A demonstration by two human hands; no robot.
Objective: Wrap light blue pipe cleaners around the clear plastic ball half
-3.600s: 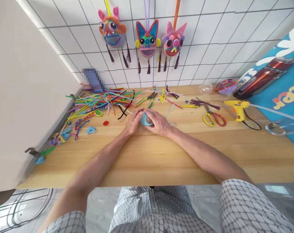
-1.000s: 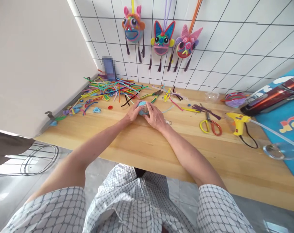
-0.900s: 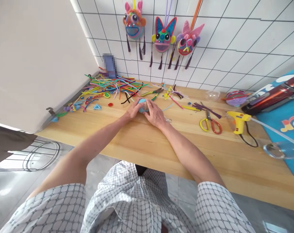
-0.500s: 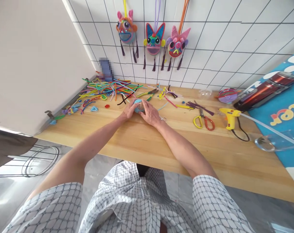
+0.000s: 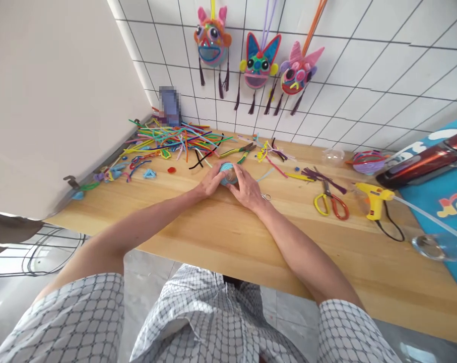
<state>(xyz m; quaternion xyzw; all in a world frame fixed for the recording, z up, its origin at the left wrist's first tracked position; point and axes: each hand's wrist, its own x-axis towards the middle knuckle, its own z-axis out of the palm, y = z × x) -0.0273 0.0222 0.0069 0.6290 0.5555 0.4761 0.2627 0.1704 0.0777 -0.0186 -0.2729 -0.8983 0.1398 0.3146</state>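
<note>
As forearms [image 5: 292, 242] slant inward, fingers [image 5: 242, 175] curved, round blue piece [image 5: 228, 174] between

A white wall [image 5: 349, 103] gridded with dark lines rises along the far side of the wooden table [image 5: 228, 232]. A plain pale panel [image 5: 54, 101] stands left, a blue printed surface [image 5: 428, 189] right. Light glints off the glossy grey floor [image 5: 152, 267], near a black wire rack [image 5: 34, 274] at left.
</note>
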